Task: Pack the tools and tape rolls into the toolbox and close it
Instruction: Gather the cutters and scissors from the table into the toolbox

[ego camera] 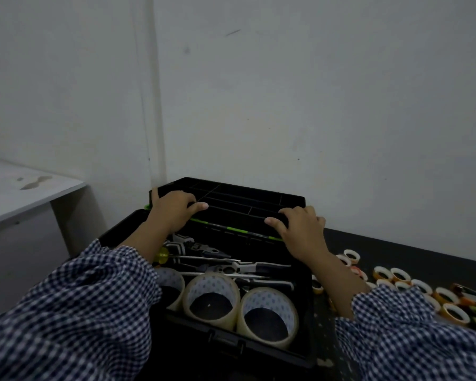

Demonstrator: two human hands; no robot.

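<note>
One open black toolbox (pixel 272 353) sits at lower centre on a dark table (pixel 396 243). Inside it, three large tape rolls (pixel 270 298) stand along the near wall, with a yellow-handled screwdriver (pixel 161 255) and pliers (pixel 231 268) behind them. About a dozen small tape rolls (pixel 400 274) lie on the table at lower right, some hidden by the arm. One divided black tray (pixel 245 199) sits above the box at centre. The left hand (pixel 173 213) grips its left end and the right hand (pixel 300 226) its right, fingers curled over the rim.

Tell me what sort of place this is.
Probably a plain workroom or storage corner: bare white walls, a dark worktable carrying an open black toolbox with tools and large tape rolls, and many small tape rolls spread beside it.
</note>
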